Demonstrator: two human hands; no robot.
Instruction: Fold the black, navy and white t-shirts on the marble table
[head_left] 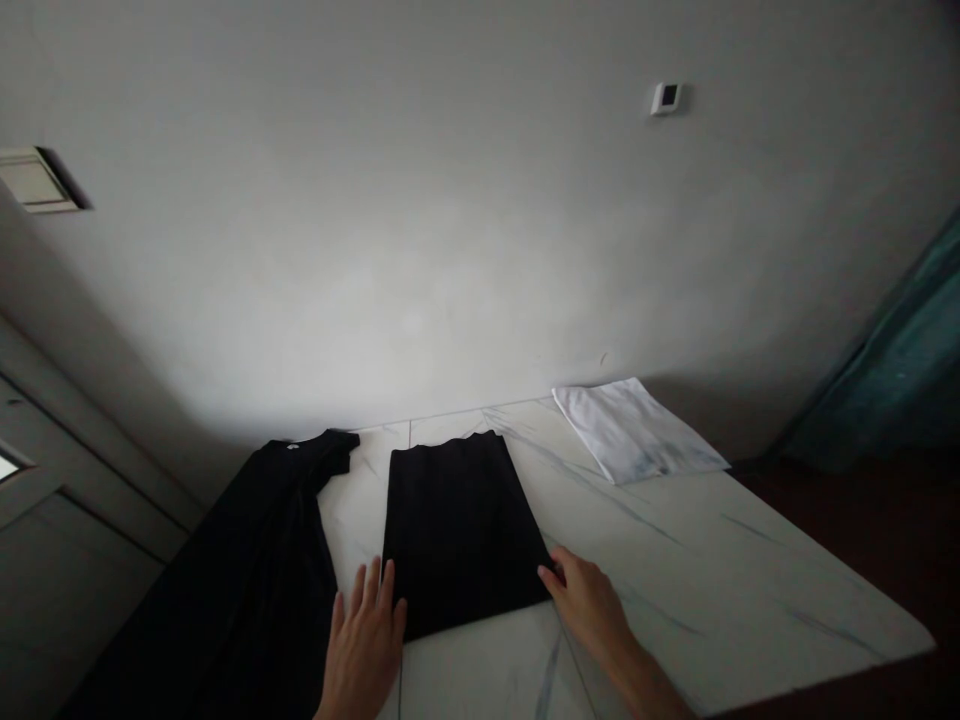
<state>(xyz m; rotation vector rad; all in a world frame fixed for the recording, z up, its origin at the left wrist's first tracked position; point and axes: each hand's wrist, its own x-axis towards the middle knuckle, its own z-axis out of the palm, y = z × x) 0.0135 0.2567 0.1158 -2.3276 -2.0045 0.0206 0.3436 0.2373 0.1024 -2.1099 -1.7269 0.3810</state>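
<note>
A folded black garment [461,530] lies flat on the marble-patterned table [675,590], its near edge toward me. At its near left corner my left hand [365,635] rests with fingers stretched out, the fingertips by the cloth's left edge. My right hand [589,600] pinches the near right corner between thumb and fingers. Left of my left hand, a black short-sleeved shirt [247,560] is spread out, its collar toward the wall and its lower part running past the table's near side.
A folded white garment [637,430] lies at the back right of the table by the wall [450,250]. A panelled door [82,540] stands at the left. Teal curtain cloth [885,370] hangs at the right. The table's right corner is rounded.
</note>
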